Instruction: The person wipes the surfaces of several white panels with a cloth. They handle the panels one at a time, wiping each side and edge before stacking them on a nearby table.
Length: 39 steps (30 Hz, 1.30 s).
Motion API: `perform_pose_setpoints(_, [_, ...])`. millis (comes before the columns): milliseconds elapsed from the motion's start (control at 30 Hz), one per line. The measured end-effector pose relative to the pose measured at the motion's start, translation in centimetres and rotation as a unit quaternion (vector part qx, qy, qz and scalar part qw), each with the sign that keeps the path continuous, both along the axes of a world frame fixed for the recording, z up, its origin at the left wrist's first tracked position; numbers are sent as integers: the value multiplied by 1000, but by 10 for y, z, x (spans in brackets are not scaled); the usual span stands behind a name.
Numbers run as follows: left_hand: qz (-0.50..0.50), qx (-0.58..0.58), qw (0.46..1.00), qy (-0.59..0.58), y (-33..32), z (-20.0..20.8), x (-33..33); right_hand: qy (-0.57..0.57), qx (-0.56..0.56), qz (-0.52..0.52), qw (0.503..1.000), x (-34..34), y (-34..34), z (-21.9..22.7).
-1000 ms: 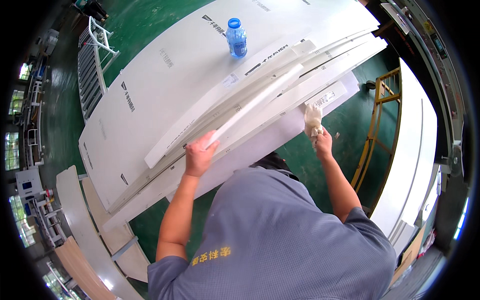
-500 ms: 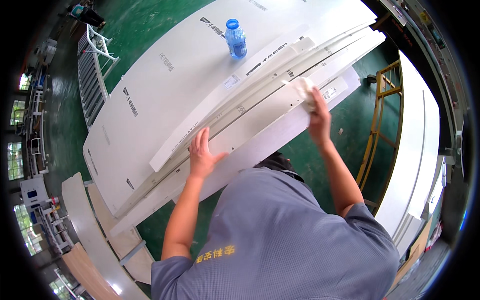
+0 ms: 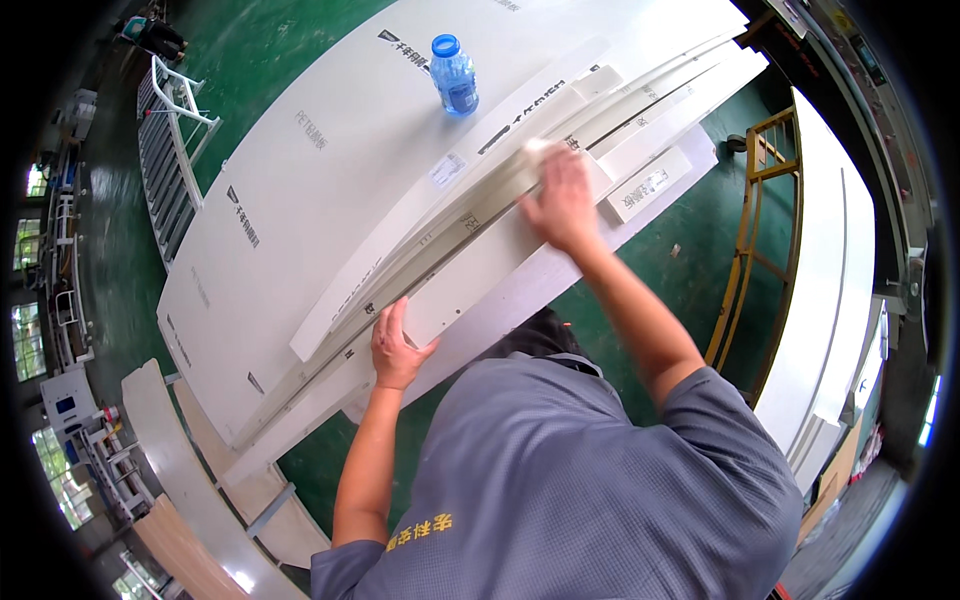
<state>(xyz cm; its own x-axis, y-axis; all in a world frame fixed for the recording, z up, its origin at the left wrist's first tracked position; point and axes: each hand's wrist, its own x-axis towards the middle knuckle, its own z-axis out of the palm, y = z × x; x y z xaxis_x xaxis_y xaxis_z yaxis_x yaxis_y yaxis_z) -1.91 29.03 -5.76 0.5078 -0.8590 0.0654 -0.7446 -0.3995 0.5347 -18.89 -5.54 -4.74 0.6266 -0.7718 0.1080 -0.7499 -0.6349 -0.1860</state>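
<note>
A narrow white panel [image 3: 490, 268] with small holes along its near edge lies on a stack of long white boards in front of me. My left hand [image 3: 397, 350] grips its left end, fingers over the far side and thumb toward the near side. Toward the panel's right end, my right hand [image 3: 566, 205] presses a crumpled white cloth [image 3: 538, 153] near its far edge. That hand is smeared by motion, and its fingers partly hide the cloth. To the right, a short white piece [image 3: 648, 186] with a label lies on the stack.
Beyond the strips is a large white sheet [image 3: 290, 190] with a blue plastic bottle [image 3: 455, 80] standing on it. A roller conveyor [image 3: 168, 165] is at far left, a yellow trolley frame [image 3: 745, 250] and long white boards [image 3: 825, 270] at right. Another person [image 3: 155, 38] is at the top left.
My right hand has swept the cloth leftward along the panel from its right end, uncovering the labelled short piece. My left hand stays at the left end, and the view has shifted slightly.
</note>
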Motion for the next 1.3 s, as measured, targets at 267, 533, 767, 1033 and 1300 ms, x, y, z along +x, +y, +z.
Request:
perform_pose_setpoints(267, [13,-4,1000,-5,-1,0,-2,-62,14,-65,996,-37,-78,-3])
perform_pose_setpoints(533, [15,-9,1000,-10,4,-1,-1,20,42,75,996,-49,17,12])
perform_pose_setpoints(767, [5,-2,1000,1,1,0,0,-54,100,170,979,-35,96,18])
perform_pose_setpoints(1033, [17,-32,999,35,9,9,0,47,-28,121,991,-55,-49,4])
perform_pose_setpoints(1300, [60,-124,990,17,12,-10,-6,-1,58,443,895,64,175,14])
